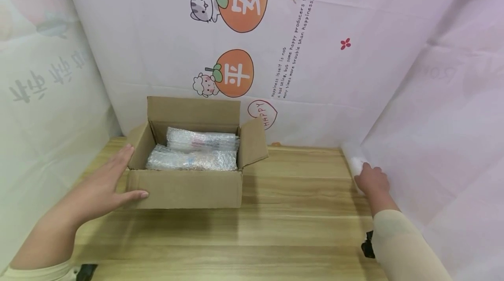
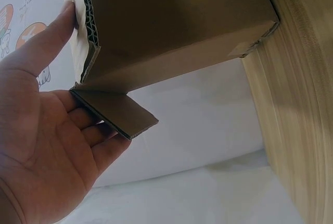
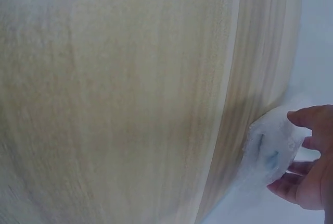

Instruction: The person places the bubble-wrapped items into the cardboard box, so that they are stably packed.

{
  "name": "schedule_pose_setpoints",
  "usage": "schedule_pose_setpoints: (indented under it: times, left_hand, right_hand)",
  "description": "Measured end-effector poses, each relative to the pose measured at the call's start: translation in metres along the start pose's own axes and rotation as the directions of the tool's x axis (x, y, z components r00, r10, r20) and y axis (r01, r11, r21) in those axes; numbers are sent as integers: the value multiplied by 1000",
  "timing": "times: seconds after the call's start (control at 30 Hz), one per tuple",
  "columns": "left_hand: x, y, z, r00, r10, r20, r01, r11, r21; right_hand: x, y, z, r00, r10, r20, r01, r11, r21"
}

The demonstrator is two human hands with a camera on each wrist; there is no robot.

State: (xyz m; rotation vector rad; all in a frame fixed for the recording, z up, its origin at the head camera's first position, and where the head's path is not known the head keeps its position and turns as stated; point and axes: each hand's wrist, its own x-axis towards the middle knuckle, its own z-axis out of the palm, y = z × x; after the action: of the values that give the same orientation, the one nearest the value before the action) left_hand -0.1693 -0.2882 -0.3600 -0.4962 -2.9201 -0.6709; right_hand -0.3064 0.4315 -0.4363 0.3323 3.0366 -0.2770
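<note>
An open cardboard box (image 1: 185, 189) stands on the table, with two bubble-wrapped packages inside: one at the back (image 1: 201, 140) and one at the front (image 1: 193, 160). My left hand (image 1: 100, 184) is at the box's left end. Its thumb lies against the front flap, and its fairly straight fingers rest behind the small side flap (image 2: 117, 112). Far to the right, beside the right wall, my right hand (image 1: 374, 180) holds another bubble-wrapped package (image 3: 268, 146) between thumb and fingers. What is inside this wrap is blurred.
The wood-grain table (image 1: 299, 215) extends from the box to the right wall. White printed sheets form a back wall (image 1: 315, 53) and side walls close around the table. The box's right flap (image 1: 253, 141) sticks outward.
</note>
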Motion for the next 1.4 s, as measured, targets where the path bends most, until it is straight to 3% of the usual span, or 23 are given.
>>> schedule_pose_setpoints:
  times: [0.23,0.43,0.67,1.0,1.23,1.4]
  left_hand:
    - [0,1,0,1000,-7,-4,7,1000,-1]
    - [-1,1,-1,1000,-3,6,3,1000,-1]
    - [0,1,-1,1000,-6,10,6,1000,-9]
    - [0,0,0,1000,2,9,-2,1000,-8]
    - [0,1,-1,1000,-1,17,1,1000,-14]
    - [0,1,-2,1000,-1,17,1,1000,-11]
  right_hand:
    - [1,-1,-3,1000,-20,-14,21,1000,24]
    - [2,-20,-8,993,-90,-82,93,995,26]
    - [-6,-52,-19,966,-209,-154,214,977,11]
    - [-25,-95,-36,921,-341,-187,343,939,-25]
    - [-38,-124,-57,893,-408,-189,414,910,-9]
    - [-49,-149,-77,863,-457,-216,471,882,15]
